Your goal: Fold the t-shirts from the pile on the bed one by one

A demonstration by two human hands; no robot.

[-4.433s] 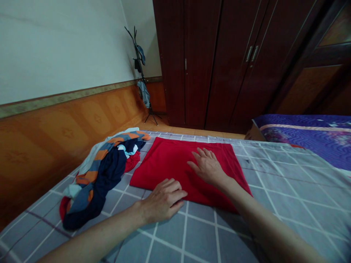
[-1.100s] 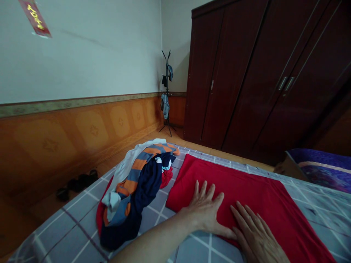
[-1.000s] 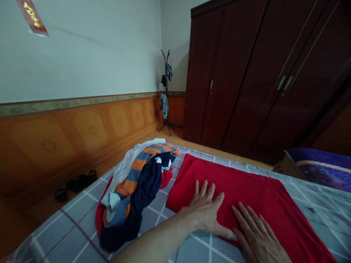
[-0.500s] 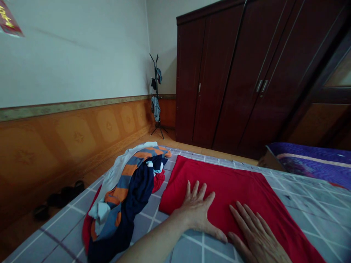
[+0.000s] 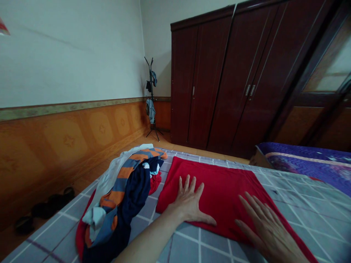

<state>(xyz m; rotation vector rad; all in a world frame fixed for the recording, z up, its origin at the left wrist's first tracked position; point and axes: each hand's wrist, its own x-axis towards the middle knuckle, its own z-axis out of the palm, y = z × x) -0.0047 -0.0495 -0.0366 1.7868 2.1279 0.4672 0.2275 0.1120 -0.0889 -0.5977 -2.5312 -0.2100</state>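
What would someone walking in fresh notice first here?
Probably the bright red cloth spread flat on the checked bed, with the left hand and right hand over it. Next, the jumbled clothes to its left, then the big dark wardrobe behind the bed.

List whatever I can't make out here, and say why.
All in the head view:
- Red cloth: parts beneath the left hand and right hand, covered by them.
- Heaped clothes: lower layers, covered by upper ones.
- Red wall piece: cut off by the left edge.
- Dark floor items: too dim to identify.
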